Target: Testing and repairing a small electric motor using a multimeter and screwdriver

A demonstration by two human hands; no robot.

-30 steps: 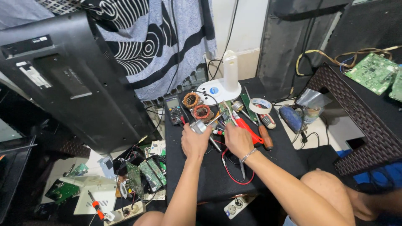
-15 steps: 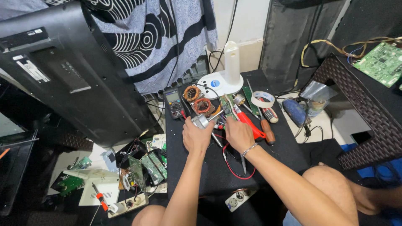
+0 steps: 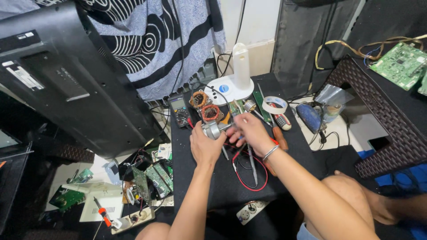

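Left hand [image 3: 205, 146] closed around a small grey metal motor part [image 3: 212, 130], raised just above the black work mat [image 3: 231, 186]. Right hand [image 3: 250, 130] with fingers pinched narrow at the part's shaft end; impossible to tell what sits between the fingertips. Best done with the left grip kept firm and low over the mat, the right fingertips working squarely on the shaft, wrists steady. Close behind: two copper-wound coils [image 3: 205, 106], a multimeter [image 3: 179, 110], a white fan base [image 3: 235, 80]. To the right a roll of white tape [image 3: 274, 105]; red and black probe leads [image 3: 249, 171] below the hands.
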